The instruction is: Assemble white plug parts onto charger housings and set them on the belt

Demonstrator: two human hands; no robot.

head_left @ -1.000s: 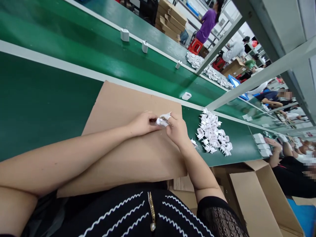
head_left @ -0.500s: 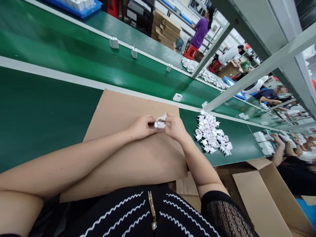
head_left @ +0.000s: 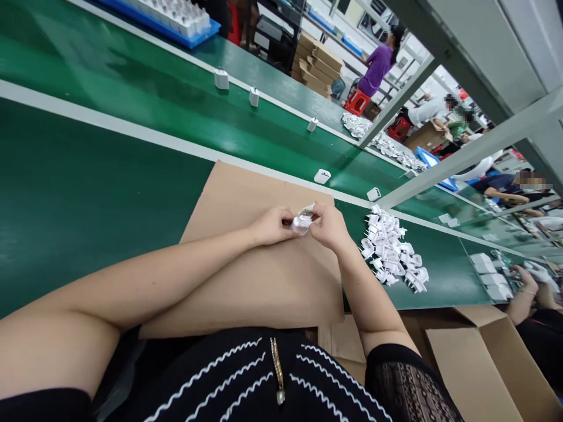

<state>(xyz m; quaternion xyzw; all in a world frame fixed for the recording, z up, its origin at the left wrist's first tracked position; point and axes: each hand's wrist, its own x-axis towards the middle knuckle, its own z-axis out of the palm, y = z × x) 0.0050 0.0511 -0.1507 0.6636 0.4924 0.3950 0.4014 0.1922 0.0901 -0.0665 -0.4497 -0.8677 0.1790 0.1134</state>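
Over a sheet of brown cardboard (head_left: pixel 259 287), my two hands meet at a small white charger part (head_left: pixel 301 222). My left hand (head_left: pixel 273 226) pinches its left side, with the fingers curled. On the other side, my right hand (head_left: pixel 329 227) is closed on the same part, fingertips at its upper edge. Fingers cover much of the part, so its exact shape cannot be made out. Just right of my right hand lies a loose pile of white plug pieces (head_left: pixel 389 246) with pins.
A green conveyor belt (head_left: pixel 167 111) runs past the bench, carrying spaced white chargers (head_left: pixel 322 176). A grey metal post (head_left: pixel 409 179) rises beyond the pile. Open cardboard boxes (head_left: pixel 461 363) stand below right. A co-worker's hand (head_left: pixel 523 278) is at far right; a blue tray (head_left: pixel 193 38) sits at upper left.
The camera view has shifted, so the scene sits further right in the picture. Both hands keep hold of the white part, with only slight finger movement.
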